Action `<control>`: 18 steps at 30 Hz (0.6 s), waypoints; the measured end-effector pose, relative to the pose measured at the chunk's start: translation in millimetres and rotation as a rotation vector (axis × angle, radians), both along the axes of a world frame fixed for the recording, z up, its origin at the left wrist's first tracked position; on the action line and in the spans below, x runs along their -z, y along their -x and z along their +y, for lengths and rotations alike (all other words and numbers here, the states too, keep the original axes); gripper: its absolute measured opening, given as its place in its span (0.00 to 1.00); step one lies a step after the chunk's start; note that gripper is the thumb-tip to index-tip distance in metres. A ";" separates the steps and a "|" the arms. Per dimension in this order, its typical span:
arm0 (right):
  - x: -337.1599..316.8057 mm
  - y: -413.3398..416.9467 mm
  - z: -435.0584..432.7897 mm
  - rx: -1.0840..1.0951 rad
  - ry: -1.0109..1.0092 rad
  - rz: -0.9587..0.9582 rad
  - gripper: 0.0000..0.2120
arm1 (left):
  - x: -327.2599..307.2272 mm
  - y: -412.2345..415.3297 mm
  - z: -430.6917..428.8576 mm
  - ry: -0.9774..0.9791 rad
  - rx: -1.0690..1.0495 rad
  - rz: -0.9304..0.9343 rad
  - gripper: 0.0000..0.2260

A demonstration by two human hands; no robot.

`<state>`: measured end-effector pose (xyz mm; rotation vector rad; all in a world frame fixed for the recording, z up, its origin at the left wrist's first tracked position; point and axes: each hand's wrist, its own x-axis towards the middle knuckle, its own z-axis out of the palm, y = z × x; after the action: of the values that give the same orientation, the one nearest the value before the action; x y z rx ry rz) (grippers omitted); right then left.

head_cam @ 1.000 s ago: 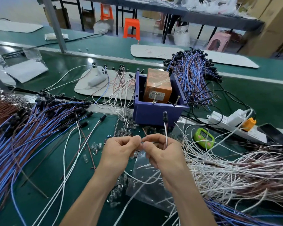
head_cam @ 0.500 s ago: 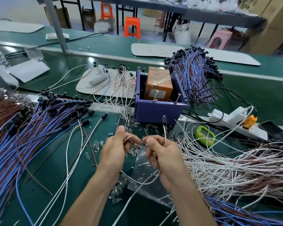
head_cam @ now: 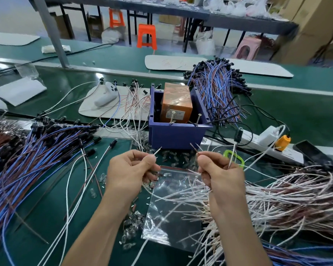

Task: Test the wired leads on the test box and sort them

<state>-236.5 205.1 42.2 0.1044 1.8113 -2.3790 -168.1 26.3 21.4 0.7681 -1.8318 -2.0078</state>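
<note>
Nearest you, a clear plastic zip bag (head_cam: 173, 214) lies flat on the green bench mat (head_cam: 27, 250) between your forearms. Small clear glass bulbs (head_cam: 130, 230) are scattered at its left edge. Your left hand (head_cam: 131, 169), fingers curled, pinches a thin bare-tipped wire end (head_cam: 157, 150) between thumb and forefinger. Your right hand (head_cam: 220, 174) pinches two more wire ends the same way, and a white lead with a black cap (head_cam: 236, 139) rises from its grip. The hands are apart, just before the blue plastic bin (head_cam: 178, 136). In it sits the orange-brown test box (head_cam: 176, 101), with two metal screws (head_cam: 172, 117) standing at its near face. A heap of blue and brown leads (head_cam: 27, 150) lies left, a heap of white leads (head_cam: 286, 196) right. Beyond the bin rests another bundle of blue leads (head_cam: 217, 87).
</note>
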 end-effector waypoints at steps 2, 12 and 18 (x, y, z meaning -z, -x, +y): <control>-3.3 7.4 3.7 0.004 -0.007 -0.006 0.11 | -5.1 7.3 -1.2 0.064 -0.001 -0.003 0.07; -7.1 44.1 5.7 0.084 0.029 -0.095 0.04 | -27.7 51.8 -12.2 0.336 0.131 -0.069 0.12; -7.8 57.0 6.6 0.182 0.083 -0.086 0.06 | -30.9 67.1 -10.5 0.529 -0.012 -0.027 0.15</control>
<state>-293.5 211.7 50.0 0.3711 1.7295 -2.5240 -235.1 15.8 52.3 0.6399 -2.2202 -1.3992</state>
